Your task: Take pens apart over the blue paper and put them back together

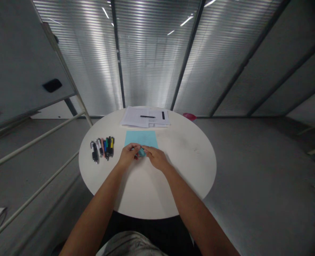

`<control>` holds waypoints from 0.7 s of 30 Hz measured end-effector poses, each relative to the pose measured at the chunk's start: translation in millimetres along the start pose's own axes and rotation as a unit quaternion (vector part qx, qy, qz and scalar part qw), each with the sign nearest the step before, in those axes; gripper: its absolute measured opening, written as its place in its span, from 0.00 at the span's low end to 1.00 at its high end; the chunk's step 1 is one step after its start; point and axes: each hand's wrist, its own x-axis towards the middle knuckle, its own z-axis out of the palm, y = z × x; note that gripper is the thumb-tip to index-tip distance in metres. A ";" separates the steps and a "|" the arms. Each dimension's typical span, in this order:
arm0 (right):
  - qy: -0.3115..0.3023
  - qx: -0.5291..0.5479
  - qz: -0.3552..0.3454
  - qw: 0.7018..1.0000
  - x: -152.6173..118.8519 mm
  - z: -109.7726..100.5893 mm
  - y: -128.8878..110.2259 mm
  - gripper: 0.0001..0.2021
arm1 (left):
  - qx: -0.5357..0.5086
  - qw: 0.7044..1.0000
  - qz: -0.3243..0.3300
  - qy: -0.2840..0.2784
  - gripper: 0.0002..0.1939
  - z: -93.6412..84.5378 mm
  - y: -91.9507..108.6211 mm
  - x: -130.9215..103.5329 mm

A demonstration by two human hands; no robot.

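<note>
Both hands meet over the near edge of a light blue sheet [141, 136] on the round white table. Between them is a small blue item [141, 153], partly hidden by the fingers, with a thin dark part along its top. My left hand [130, 153] is closed on the item from the left. From the right, my right hand [156, 156] touches it with fingers pressed together at the dark part. What exactly the dark part is cannot be made out.
Several pens and markers [105, 147] lie in a row at the table's left. Stacked papers [136, 117] with a black pen [147, 116] lie at the far edge. A whiteboard frame [80, 103] stands left of the table [191, 160]; something pink [189, 116] shows behind it.
</note>
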 end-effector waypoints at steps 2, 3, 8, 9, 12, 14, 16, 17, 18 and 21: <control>-0.007 -0.012 0.007 1.000 -0.1 -1.6 -1.6 0.19 | 0.010 1.000 -0.001 -0.004 0.17 0.8 0.3 -0.3; -0.010 -0.018 0.010 1.000 -0.3 -2.5 -2.7 0.19 | 0.017 1.000 -0.003 -0.006 0.17 1.1 0.3 -0.4; -0.018 -0.053 0.022 0.998 -1.3 -7.2 -9.0 0.19 | 0.055 0.998 -0.004 -0.014 0.17 0.6 -1.7 -0.2; -0.018 -0.060 0.022 0.998 -1.3 -8.0 -10.2 0.19 | 0.061 0.998 -0.002 -0.016 0.16 0.3 -2.3 0.0; -0.018 -0.074 0.019 0.997 -1.1 -9.5 -12.1 0.18 | 0.076 0.997 0.003 -0.015 0.15 -0.1 -4.6 0.8; -0.018 -0.081 0.016 0.996 -0.9 -9.4 -12.0 0.18 | 0.086 0.996 0.010 -0.007 0.15 0.0 -6.2 1.4; -0.016 -0.079 0.014 0.997 -0.7 -8.6 -11.2 0.17 | 0.093 0.995 0.018 0.002 0.15 0.4 -7.3 2.0; -0.012 -0.073 0.012 0.997 -0.7 -8.2 -10.7 0.17 | 0.093 0.995 0.018 0.004 0.15 0.6 -7.5 2.2; -0.008 -0.064 0.008 0.998 -0.7 -7.7 -10.3 0.17 | 0.088 0.996 0.016 0.004 0.15 0.7 -7.3 2.3; 0.004 -0.041 -0.003 0.999 -0.9 -6.9 -10.0 0.16 | 0.052 0.999 -0.005 -0.004 0.16 1.2 -4.6 1.4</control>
